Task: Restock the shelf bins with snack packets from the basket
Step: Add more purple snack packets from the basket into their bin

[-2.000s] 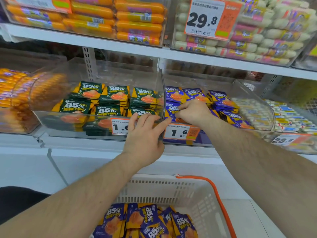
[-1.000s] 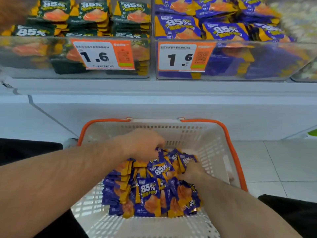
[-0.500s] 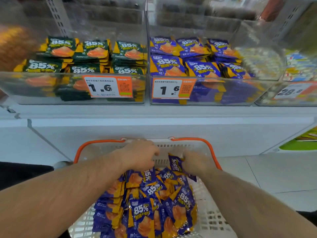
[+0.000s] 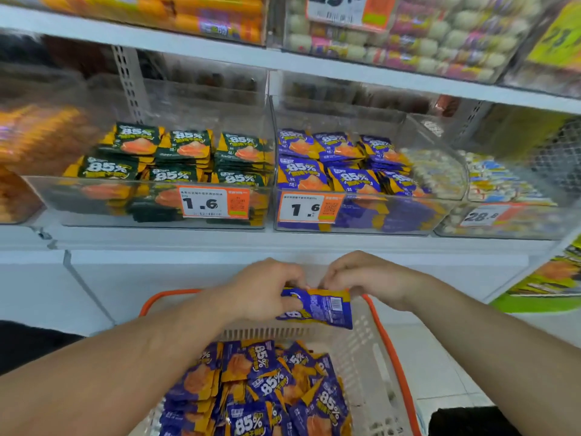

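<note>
A small stack of purple-and-yellow foil snack packets [image 4: 323, 306] is held above the white plastic basket with orange handles [image 4: 374, 357], roughly over its far rim, barcode side up. The stack is gripped by the left hand [image 4: 264, 291], fingers curled round its left end with a fingertip showing across the packet face. The top right edge of the stack is pinched by the right hand [image 4: 367, 278], fingers bent and close together. Both hands meet just above the stack, touching or nearly so; which cannot be told.

Below the hands, a loose heap of purple-and-yellow "85%" packets [image 4: 267, 388] is seen lying in the basket, overlapping at mixed angles.

On the white metal shelf [image 4: 283, 240] behind, a clear plastic bin with purple packets [image 4: 361, 215] is placed right of centre, packets stacked in rows, an orange-and-white price tag reading 1.6 [image 4: 309, 209] fixed on its front. Just beside it on the left, a clear plastic bin with green-and-yellow "85%" packets [image 4: 157, 209] carries a like 1.6 tag [image 4: 213, 202]. The two bins stand side by side, walls touching or nearly so.

Further right, a clear bin of small pale wrapped items [image 4: 503, 221] is tagged 28.8. On the upper shelf, orange sausage-shaped packs [image 4: 201, 14] and pale round wrapped snacks [image 4: 440, 42] are seen, blurred.
</note>
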Available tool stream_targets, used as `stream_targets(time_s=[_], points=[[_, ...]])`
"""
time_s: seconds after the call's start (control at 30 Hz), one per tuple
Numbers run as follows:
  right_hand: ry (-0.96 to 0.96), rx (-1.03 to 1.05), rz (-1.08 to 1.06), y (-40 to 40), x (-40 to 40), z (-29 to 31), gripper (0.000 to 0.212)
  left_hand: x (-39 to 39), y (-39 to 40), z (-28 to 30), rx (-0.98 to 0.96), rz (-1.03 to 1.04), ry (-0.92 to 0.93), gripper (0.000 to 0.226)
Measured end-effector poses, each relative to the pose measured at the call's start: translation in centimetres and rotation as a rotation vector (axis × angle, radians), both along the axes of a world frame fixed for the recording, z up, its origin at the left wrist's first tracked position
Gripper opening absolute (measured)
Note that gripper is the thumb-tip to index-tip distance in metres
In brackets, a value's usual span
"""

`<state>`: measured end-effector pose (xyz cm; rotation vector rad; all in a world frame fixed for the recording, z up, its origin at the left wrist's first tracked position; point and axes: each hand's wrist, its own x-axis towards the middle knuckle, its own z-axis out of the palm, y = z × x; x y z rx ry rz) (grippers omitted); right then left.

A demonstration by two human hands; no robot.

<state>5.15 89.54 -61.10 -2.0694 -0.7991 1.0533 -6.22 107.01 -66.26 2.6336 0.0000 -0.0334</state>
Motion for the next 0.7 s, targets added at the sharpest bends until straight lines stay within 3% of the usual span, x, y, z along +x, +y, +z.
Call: stream_targets(time_s=[0.1,0.2,0.27,0.33,0.43,0.53,0.6,0.7], points=[[0.155,0.066,-0.257,-0.8,0.3,1.0,0.022,-0.2,0.6,0.5,-0.052,-0.100,-0.316,0.022],[0.332,0.124,-0.304,-1.1,-0.6,1.2,0.017,-0.1,0.5,1.2,0.169,-0.251,-0.743,0.047],[0.433,0.277,-0.335,-0.9,-1.3,1.2,0.025,0.1,0.7,1.7,0.288,-0.270,-0.930,0.045],[0.401,0.426,-0.375,-0.4,-1.9,1.4,0.025,0.5,1.3,2.2,0.339,-0.174,-1.048,0.039],[0.204,0.511,-0.457,0.2,-2.2,2.4,0.022,1.3,2.0,3.1,0.334,0.026,-1.082,0.035],[-0.052,0.646,-0.500,0.4,-1.7,5.0,0.026,1.8,2.1,3.8,0.298,0.202,-1.002,0.076],[-0.211,0.742,-0.567,0.8,-0.2,7.4,0.026,2.4,2.4,3.6,0.386,0.298,-0.876,0.099],[-0.425,0.715,-0.663,1.8,3.6,9.7,0.027,3.3,2.5,2.7,0.511,0.374,-0.637,0.112]])
